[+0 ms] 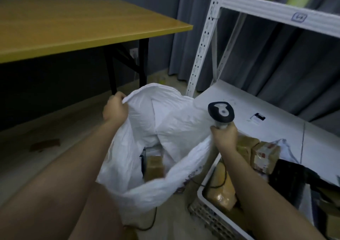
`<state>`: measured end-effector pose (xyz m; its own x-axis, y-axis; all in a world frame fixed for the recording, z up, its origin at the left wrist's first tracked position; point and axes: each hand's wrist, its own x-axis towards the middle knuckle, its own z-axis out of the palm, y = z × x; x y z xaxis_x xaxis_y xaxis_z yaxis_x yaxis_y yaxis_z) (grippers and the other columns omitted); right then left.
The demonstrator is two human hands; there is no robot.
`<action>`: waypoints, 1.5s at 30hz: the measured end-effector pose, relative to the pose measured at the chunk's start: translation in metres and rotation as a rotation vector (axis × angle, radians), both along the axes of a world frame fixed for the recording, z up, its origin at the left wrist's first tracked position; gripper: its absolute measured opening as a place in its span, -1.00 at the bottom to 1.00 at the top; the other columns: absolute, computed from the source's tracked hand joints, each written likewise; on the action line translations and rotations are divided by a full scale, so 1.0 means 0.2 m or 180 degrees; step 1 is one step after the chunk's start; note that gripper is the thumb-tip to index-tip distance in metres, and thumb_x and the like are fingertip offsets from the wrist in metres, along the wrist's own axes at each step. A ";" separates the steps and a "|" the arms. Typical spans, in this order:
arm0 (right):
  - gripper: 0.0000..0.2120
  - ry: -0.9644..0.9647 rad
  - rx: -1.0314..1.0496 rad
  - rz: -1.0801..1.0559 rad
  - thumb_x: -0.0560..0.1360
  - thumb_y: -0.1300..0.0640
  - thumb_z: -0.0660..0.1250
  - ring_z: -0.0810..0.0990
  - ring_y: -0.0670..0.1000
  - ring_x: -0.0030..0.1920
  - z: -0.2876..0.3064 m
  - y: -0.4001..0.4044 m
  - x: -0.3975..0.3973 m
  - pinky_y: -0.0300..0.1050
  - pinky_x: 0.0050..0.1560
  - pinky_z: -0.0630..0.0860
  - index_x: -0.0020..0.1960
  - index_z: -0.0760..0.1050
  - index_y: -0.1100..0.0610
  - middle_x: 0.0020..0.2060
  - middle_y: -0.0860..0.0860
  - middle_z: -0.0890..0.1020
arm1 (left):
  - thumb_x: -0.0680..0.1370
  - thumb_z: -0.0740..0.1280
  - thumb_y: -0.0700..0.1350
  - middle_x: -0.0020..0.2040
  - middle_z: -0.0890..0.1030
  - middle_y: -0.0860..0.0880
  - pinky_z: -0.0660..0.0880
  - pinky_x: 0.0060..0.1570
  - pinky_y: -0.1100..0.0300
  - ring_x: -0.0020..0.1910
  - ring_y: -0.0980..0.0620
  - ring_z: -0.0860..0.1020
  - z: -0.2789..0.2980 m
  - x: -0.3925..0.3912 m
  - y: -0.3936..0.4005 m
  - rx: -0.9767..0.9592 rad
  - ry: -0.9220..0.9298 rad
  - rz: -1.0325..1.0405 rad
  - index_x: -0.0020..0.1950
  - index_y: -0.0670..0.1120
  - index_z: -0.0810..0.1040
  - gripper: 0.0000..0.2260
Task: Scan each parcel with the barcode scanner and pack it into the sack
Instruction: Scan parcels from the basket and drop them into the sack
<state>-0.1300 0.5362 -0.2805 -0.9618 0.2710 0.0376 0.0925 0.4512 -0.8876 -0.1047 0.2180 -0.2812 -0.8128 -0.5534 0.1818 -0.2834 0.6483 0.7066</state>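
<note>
A white woven sack stands open on the floor in the middle of the view. My left hand grips its far left rim and holds it up. My right hand grips the handle of a black and grey barcode scanner and also pinches the sack's right rim. Inside the sack lies a brown taped parcel beside a dark flat item. More brown parcels sit to the right, behind my right forearm.
A grey perforated crate with brown parcels stands at the lower right. A white metal shelf rack rises on the right, with a low white shelf board. A yellow-topped table with black legs stands at the left. A black cable runs across the floor.
</note>
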 end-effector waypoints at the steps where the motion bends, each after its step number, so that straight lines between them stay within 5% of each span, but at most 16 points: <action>1: -0.77 0.0031 -0.0107 -0.0038 0.45 0.28 0.39 0.54 0.11 -0.06 -0.01 0.00 0.02 -0.06 -0.04 0.48 0.05 0.42 0.11 -0.12 0.04 0.54 | 0.57 0.18 -0.24 0.12 0.54 -0.21 0.40 -0.11 0.07 0.06 -0.22 0.52 -0.02 0.01 0.01 0.0053 -0.0007 0.0015 0.15 -0.15 0.49 -0.81; 4: -0.62 -0.0157 -0.0130 -0.0078 0.45 0.24 0.43 0.52 0.07 -0.03 -0.04 0.03 0.06 -0.01 0.05 0.51 0.23 0.45 0.19 -0.04 0.04 0.55 | 0.59 0.21 -0.19 0.23 0.49 -0.21 0.35 -0.06 0.09 0.16 -0.22 0.49 -0.04 0.03 0.03 0.0054 -0.0270 -0.0056 0.32 -0.14 0.42 -0.71; 8: -0.54 -0.0572 -0.0088 -0.0146 0.41 0.14 0.51 0.60 0.18 0.06 -0.11 0.08 0.13 0.13 0.12 0.56 0.22 0.49 0.29 0.04 0.17 0.63 | 0.58 0.26 -0.11 0.37 0.35 -0.26 0.36 0.19 0.00 0.31 -0.26 0.37 -0.11 0.07 0.07 0.0062 -0.0687 -0.0230 0.48 -0.14 0.24 -0.52; 15: -0.67 -0.0372 -0.1171 -0.0440 0.44 0.11 0.50 0.60 0.09 -0.16 -0.03 0.19 0.26 -0.05 -0.14 0.56 0.09 0.48 0.22 -0.17 0.09 0.61 | 0.57 0.30 -0.09 0.48 0.23 -0.22 0.09 0.46 -0.05 0.49 -0.22 0.12 -0.20 0.20 0.43 -0.0439 -0.0094 -0.0760 0.47 -0.13 0.29 -0.52; 22: -0.82 -0.0394 -0.1497 -0.0417 0.48 0.11 0.45 0.60 -0.03 -0.24 -0.02 0.48 0.60 -0.18 -0.31 0.49 0.02 0.55 0.16 -0.19 0.02 0.63 | 0.60 0.27 -0.11 0.41 0.37 -0.13 0.17 0.37 0.17 0.40 -0.10 0.29 -0.25 0.40 1.00 0.0165 0.0152 -0.1879 0.42 -0.12 0.36 -0.61; 28: -0.70 -0.0469 -0.1530 -0.0830 0.48 0.12 0.46 0.60 0.02 -0.16 -0.22 0.84 0.85 -0.09 -0.19 0.56 0.15 0.48 0.16 -0.11 0.07 0.62 | 0.58 0.27 -0.18 0.22 0.47 -0.11 0.38 0.14 0.20 0.18 -0.05 0.46 -0.32 0.53 1.44 0.0344 0.0369 -0.2469 0.28 -0.11 0.48 -0.73; 33: -0.56 -0.0469 -0.1849 -0.1008 0.43 0.11 0.50 0.67 0.16 -0.03 -0.32 1.02 0.85 0.17 0.04 0.62 0.26 0.49 0.16 0.01 0.18 0.66 | 0.58 0.30 -0.01 0.34 0.39 -0.12 0.46 0.19 0.02 0.24 -0.11 0.45 -0.49 0.49 1.78 0.0463 -0.0792 -0.2538 0.38 -0.09 0.37 -0.60; 38: -0.64 -0.0608 -0.1871 -0.0801 0.45 0.17 0.48 0.64 0.04 -0.11 -0.39 1.12 0.74 -0.14 -0.16 0.62 0.21 0.48 0.13 -0.03 0.11 0.65 | 0.42 0.42 0.20 0.51 0.05 -0.17 0.22 0.40 -0.07 0.47 -0.21 0.11 -0.67 0.37 1.88 -0.0150 -0.1692 -0.1934 0.50 -0.07 0.10 -0.20; 40: -0.64 -0.0727 -0.1951 -0.0815 0.43 0.20 0.49 0.64 0.10 -0.10 -0.43 1.14 0.68 -0.08 -0.16 0.60 0.19 0.49 0.17 -0.03 0.18 0.64 | 0.37 0.45 0.24 0.52 -0.04 -0.21 0.13 0.43 -0.12 0.50 -0.24 0.00 -0.72 0.32 1.89 -0.0220 -0.1927 -0.1700 0.52 -0.07 -0.02 -0.06; 45: -0.63 -0.0897 -0.2164 -0.0869 0.42 0.24 0.48 0.64 0.15 -0.05 -0.49 1.16 0.54 0.03 -0.03 0.61 0.20 0.50 0.21 -0.02 0.19 0.64 | 0.36 0.48 0.18 0.41 0.28 -0.28 0.32 0.28 -0.07 0.36 -0.27 0.29 -0.82 0.19 1.88 -0.0074 -0.1983 -0.1545 0.49 -0.11 0.02 -0.09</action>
<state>-0.0222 0.7676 -0.3791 -0.8065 0.3752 -0.4570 0.3847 -0.2539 -0.8874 -0.0676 0.5939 -0.4452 -0.9185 -0.1122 -0.3792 -0.3041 0.8135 0.4957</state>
